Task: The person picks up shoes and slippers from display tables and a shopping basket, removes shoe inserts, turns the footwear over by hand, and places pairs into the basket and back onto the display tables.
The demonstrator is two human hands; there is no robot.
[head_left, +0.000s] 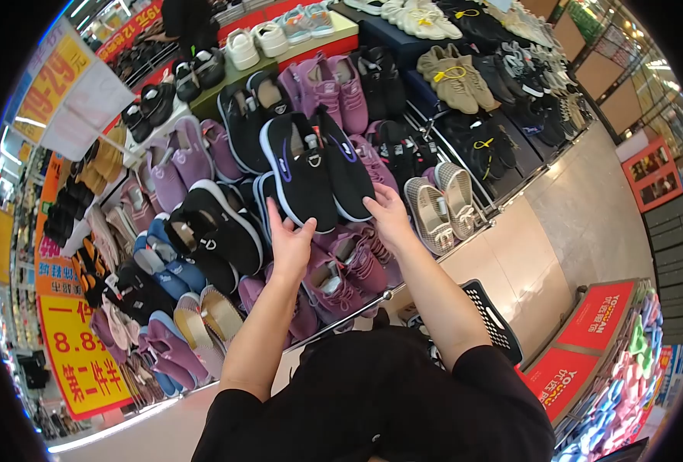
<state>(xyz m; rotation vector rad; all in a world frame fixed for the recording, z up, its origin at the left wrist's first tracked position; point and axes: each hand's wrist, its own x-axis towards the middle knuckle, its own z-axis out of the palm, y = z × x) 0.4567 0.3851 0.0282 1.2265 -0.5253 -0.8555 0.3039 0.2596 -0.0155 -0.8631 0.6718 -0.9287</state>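
Note:
A pair of black slip-on sneakers (307,181) with white soles and purple side marks lies toes toward me on top of the shoe pile. My left hand (290,240) grips the toe of the left shoe, thumb on top and fingers along its sole edge. At the toe of the right shoe (350,173), my right hand (390,215) holds on from the side with its thumb over the upper. Some of the fingers are hidden beneath the shoes. Purple lace-up sneakers (360,262) sit just below and between my hands.
More black sneakers (217,223) and blue shoes (168,258) lie to the left. Checked flats (430,212) stand at the rack's right edge. A yellow price sign (87,354) hangs front left. Right are a black plastic basket (492,319) and red boxes (564,377).

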